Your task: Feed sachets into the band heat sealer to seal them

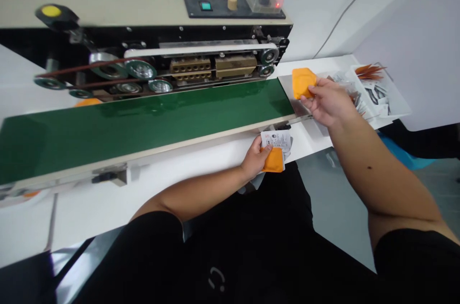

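Note:
My left hand [256,158] is closed on a small stack of packets in front of the belt sealing machine. An orange packet [274,160] lies on top, with a white printed card or packet [276,139] showing behind it. Pinched between the thumb and fingers of my right hand [328,99] is a single flat orange packet [302,83]. It is held upright just past the right end of the green conveyor belt [201,115], close to where the sealer's rollers begin. Whether that packet touches the machine I cannot tell.
The band sealer [219,62] runs along the wall, with its control panel [215,2] on top. A white tray [400,107] at the right holds orange and grey packets. Something blue [406,151] sits below the table at the right.

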`<move>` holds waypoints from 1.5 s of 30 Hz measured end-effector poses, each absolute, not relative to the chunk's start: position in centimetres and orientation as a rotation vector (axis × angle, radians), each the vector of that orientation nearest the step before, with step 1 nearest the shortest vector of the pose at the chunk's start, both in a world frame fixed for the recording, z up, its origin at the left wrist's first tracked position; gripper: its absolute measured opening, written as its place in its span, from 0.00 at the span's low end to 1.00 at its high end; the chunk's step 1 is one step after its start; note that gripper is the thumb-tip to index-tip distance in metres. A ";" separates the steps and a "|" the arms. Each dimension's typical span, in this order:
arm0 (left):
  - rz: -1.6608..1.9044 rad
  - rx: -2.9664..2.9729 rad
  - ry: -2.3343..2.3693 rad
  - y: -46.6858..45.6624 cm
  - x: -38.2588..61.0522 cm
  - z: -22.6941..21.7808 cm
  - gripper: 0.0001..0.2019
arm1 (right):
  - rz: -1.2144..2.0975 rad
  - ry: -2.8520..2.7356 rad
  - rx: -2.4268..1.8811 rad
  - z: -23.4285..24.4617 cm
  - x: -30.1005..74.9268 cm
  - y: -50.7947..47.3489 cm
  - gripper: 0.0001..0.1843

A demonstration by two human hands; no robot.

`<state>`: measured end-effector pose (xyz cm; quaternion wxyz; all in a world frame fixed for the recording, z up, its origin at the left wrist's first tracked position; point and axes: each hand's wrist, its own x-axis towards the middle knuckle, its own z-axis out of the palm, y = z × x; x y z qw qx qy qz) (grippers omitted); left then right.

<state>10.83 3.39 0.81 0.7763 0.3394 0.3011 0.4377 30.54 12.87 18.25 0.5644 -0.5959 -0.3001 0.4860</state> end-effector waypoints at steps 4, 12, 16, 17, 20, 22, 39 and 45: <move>0.922 0.727 0.660 3.4 11.0 0.3 0.28 | 1.157 -0.703 -1.491 18.3 29.7 15.8 0.09; 0.912 0.719 0.650 3.4 11.1 -0.1 0.28 | 1.099 -0.757 -1.550 16.8 28.2 18.8 0.09; 0.932 0.748 0.655 3.5 11.2 -0.7 0.29 | 1.128 -0.817 -1.578 16.8 26.6 19.2 0.07; 0.935 0.756 0.660 3.5 11.2 -0.8 0.30 | 1.137 -0.829 -1.583 16.8 26.2 19.3 0.07; 0.935 0.761 0.662 3.6 11.2 -0.8 0.30 | 1.178 -0.879 -1.592 16.9 25.3 19.6 0.07; 0.937 0.755 0.659 3.6 11.2 -0.7 0.30 | 1.175 -0.925 -1.577 17.0 25.0 19.4 0.11; 0.949 0.738 0.659 3.2 11.0 0.2 0.27 | 0.742 -0.848 -1.634 5.6 26.1 -5.4 0.18; 0.970 0.749 0.695 3.1 11.0 0.3 0.26 | 1.063 -0.805 -1.610 2.5 23.7 -6.7 0.38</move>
